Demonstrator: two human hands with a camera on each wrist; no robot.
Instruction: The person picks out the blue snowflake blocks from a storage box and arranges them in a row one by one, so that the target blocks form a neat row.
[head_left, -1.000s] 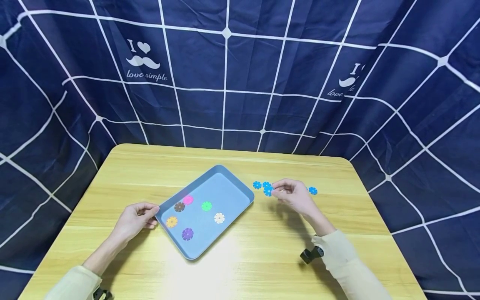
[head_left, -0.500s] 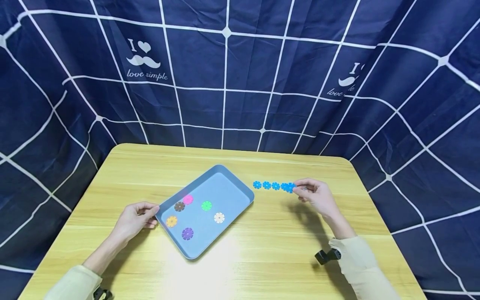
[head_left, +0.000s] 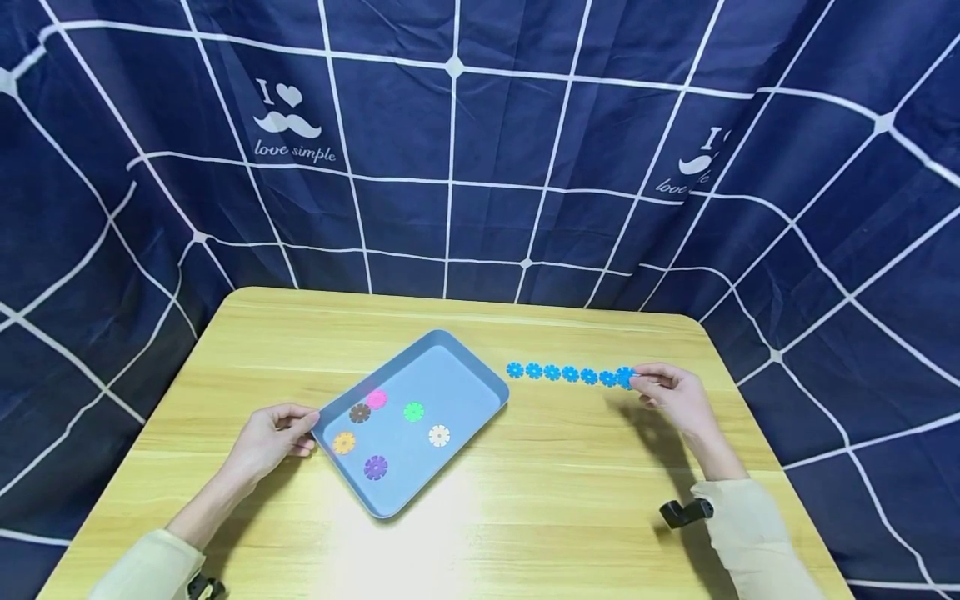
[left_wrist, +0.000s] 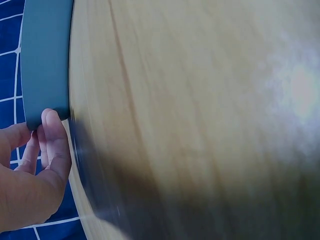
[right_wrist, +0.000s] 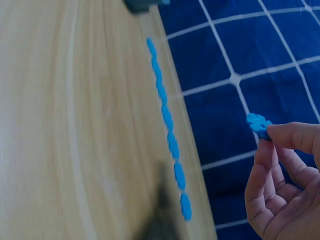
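Observation:
My left hand (head_left: 272,437) grips the left corner of a blue-grey tray (head_left: 468,348), its thumb and fingers on the rim; the left wrist view shows the tray wall (left_wrist: 47,60) between them. Between thumb and fingertips, my right hand (head_left: 678,404) pinches a blue snowflake disc (head_left: 625,377), over the right end of a row of similar blue discs (head_left: 570,374). In the right wrist view the held disc (right_wrist: 258,125) is raised apart from the row (right_wrist: 166,117) on the table.
Inside the tray lie pink (head_left: 377,400), brown (head_left: 360,413), orange (head_left: 343,442), purple (head_left: 376,467), green (head_left: 413,412) and cream (head_left: 439,435) discs. A wooden table (head_left: 562,517) bears everything. Dark blue curtain (head_left: 495,217) with white lines surrounds its back and sides.
My right hand has moved rightward along the row with the blue snowflake disc pinched, uncovering more of the discs. My left hand and the tray stay in place.

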